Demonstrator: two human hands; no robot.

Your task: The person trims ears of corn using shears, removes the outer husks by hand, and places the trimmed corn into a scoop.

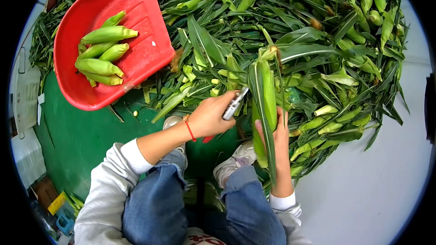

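Note:
My left hand (pixel 212 114) is closed around pruning shears (pixel 235 104); the silver metal head points up and right, and a bit of red handle shows below the palm. In my right hand (pixel 278 134) is a corn ear (pixel 269 93) still in its green husk, held upright with long leaves hanging down beside it. The shears are just left of the ear, with a small gap that is hard to judge. Part of my right fingers is hidden behind the husk.
A red dustpan-shaped scoop (pixel 150 47) at the upper left holds several trimmed corn ears (pixel 99 67). Ahead and to the right spreads a big heap of corn and leaves (pixel 318 41). Green flooring (pixel 86 140) lies under my shoes (pixel 234 163). White crates (pixel 27 154) stand far left.

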